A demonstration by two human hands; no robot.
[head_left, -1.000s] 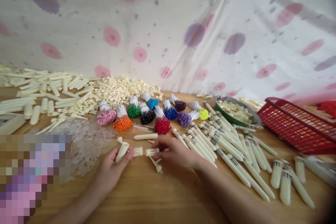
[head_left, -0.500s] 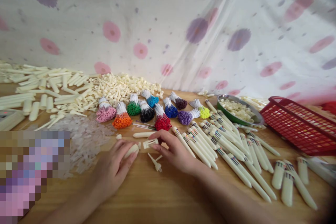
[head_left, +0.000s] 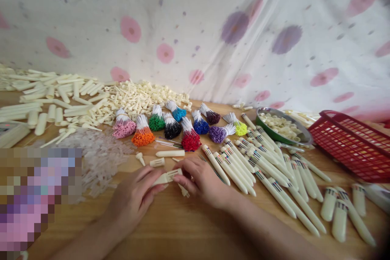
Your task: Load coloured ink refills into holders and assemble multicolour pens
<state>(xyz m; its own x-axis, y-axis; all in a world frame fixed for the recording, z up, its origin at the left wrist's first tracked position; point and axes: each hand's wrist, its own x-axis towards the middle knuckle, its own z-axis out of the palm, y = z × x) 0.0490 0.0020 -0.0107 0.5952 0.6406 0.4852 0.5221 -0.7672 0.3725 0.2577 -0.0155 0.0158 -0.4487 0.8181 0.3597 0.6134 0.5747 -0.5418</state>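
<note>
My left hand [head_left: 135,195] is closed on a cream pen barrel [head_left: 158,180]. Against the barrel's right end sits a slotted cream cap piece [head_left: 174,174], pinched in the fingers of my right hand [head_left: 202,180]. The two parts touch end to end. Just behind my hands lie another slotted piece [head_left: 157,162], a small cream cone part [head_left: 140,158] and a loose cream barrel [head_left: 170,153]. Another small cream part [head_left: 184,190] lies partly hidden under my right fingers.
Behind are coloured refill bundles [head_left: 190,135]. Finished-looking multicolour pens [head_left: 271,162] cover the right, near a red basket [head_left: 350,146] and a metal bowl [head_left: 282,128]. Clear plastic pieces [head_left: 97,158] and heaped cream parts [head_left: 134,97] lie left.
My right hand has brought its slotted piece left against the barrel in my left hand. A slotted piece and a cone part now show behind my left hand. The view has shifted slightly.
</note>
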